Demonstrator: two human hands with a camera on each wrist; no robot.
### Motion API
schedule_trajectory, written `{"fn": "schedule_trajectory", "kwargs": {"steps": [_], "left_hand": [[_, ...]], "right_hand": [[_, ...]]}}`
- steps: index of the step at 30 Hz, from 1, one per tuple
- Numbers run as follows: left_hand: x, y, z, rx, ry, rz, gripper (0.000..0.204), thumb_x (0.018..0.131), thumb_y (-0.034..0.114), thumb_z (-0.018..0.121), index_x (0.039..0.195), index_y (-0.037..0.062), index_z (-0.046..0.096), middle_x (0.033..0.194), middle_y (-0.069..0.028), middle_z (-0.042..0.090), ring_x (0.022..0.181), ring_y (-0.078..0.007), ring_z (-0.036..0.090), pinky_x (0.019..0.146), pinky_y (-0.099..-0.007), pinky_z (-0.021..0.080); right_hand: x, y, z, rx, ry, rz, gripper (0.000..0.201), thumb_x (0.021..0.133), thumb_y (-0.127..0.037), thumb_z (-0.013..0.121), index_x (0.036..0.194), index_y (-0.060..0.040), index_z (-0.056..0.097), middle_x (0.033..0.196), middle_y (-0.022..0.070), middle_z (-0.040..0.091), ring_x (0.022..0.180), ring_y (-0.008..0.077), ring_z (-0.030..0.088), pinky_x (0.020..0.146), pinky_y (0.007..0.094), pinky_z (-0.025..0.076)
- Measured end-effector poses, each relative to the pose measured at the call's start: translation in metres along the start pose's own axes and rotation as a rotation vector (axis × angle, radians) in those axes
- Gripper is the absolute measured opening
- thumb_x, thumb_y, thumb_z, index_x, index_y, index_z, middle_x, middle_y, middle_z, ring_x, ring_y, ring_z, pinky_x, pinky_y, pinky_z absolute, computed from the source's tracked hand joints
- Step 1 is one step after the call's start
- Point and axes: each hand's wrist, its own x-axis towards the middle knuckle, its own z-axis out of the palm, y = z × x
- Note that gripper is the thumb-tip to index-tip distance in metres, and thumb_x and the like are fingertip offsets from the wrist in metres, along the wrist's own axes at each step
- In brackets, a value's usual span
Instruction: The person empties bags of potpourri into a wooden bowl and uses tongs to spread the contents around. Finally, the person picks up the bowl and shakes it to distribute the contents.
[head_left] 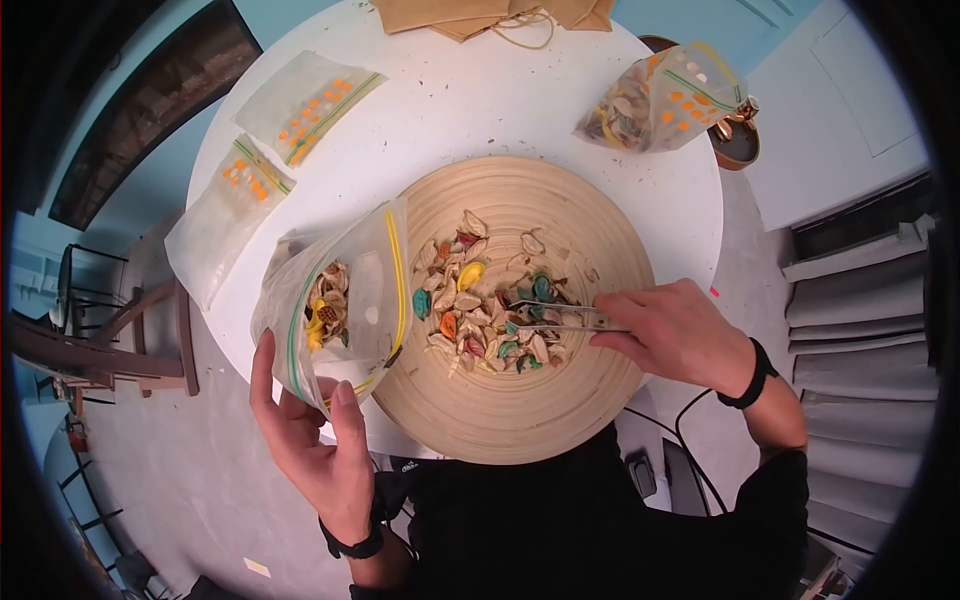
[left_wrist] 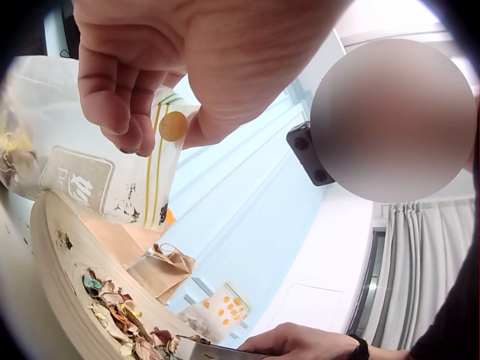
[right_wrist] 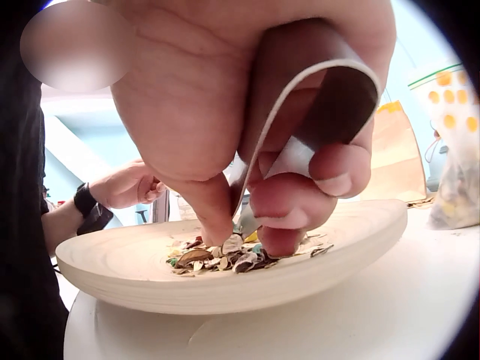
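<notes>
A large round wooden plate (head_left: 480,425) bears a heap of dried potpourri (head_left: 485,330) in beige, green, red, orange and yellow. My right hand (head_left: 685,335) grips metal tongs (head_left: 565,327), whose tips are down in the heap. Their bent end (right_wrist: 341,75) lies inside the palm in the right wrist view. With fingers and thumb, my left hand (head_left: 325,450) holds the lower rim of a clear zip bag (head_left: 370,255). The bag leans over the plate's left side, its mouth facing the heap. Inside it lie some potpourri pieces (head_left: 328,310), among them a yellow one.
Two flat zip bags with orange dots (head_left: 310,110) (head_left: 225,220) lie at the table's left. A filled zip bag (head_left: 650,100) stands at the back right, beside a dark tray (head_left: 738,150). Brown paper bags (head_left: 440,12) lie at the far edge of the white table (head_left: 480,110).
</notes>
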Motion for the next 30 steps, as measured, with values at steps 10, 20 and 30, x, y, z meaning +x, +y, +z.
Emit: {"fn": "schedule_trajectory", "kwargs": {"steps": [10, 20, 30], "left_hand": [[0.002, -0.004, -0.001, -0.007, -0.012, -0.002, 0.070, 0.090, 0.000, 0.065, 0.153, 0.0010, 0.035, 0.087, -0.0046, 0.062, 0.077, -0.0087, 0.058, 0.079, -0.0247, 0.049], [0.004, -0.023, -0.002, 0.066, -0.038, 0.217, 0.067, 0.094, 0.005, 0.065, 0.154, 0.0052, 0.036, 0.077, -0.0010, 0.060, 0.061, -0.0051, 0.050, 0.054, -0.0194, 0.040], [0.003, -0.007, -0.008, 0.000, -0.052, 0.040, 0.071, 0.091, 0.000, 0.066, 0.154, 0.0018, 0.034, 0.090, -0.0076, 0.068, 0.078, -0.0103, 0.062, 0.076, -0.0252, 0.051]], "right_hand": [[-0.003, 0.002, -0.015, -0.078, 0.116, 0.001, 0.029, 0.090, -0.031, 0.073, 0.106, -0.0067, 0.068, 0.078, 0.0071, 0.068, 0.070, 0.0294, 0.067, 0.058, 0.0391, 0.050], [0.037, -0.032, -0.050, -0.106, 0.248, -0.170, 0.022, 0.091, -0.027, 0.071, 0.100, -0.0080, 0.064, 0.073, 0.0051, 0.065, 0.064, 0.0268, 0.066, 0.053, 0.0384, 0.047], [0.086, -0.063, -0.048, -0.150, 0.178, -0.494, 0.021, 0.088, -0.022, 0.069, 0.096, -0.0049, 0.060, 0.079, 0.0066, 0.064, 0.068, 0.0262, 0.067, 0.056, 0.0385, 0.049]]}}
